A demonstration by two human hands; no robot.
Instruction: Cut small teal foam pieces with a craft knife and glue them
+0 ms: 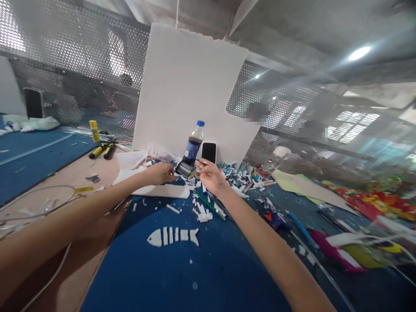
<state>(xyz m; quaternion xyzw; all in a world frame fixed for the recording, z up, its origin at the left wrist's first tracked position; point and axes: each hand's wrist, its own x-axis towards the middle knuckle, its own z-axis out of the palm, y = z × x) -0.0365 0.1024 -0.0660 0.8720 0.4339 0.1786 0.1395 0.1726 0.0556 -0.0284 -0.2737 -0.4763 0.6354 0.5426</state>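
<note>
Well, a big white board stands behind a blue mat. A bottle sits near the board. A white strip lies just by the left hand. Its fingers curl in; the right hand has bent fingers (I can't tell if either holds anything). A cut white fish lies nearer the person. Little scraps lie close, so slow, soft fingers seem best.

Your white fish lies in six pieces, head toward nine o'clock. At its twelve, a white strip lies flat.
</note>
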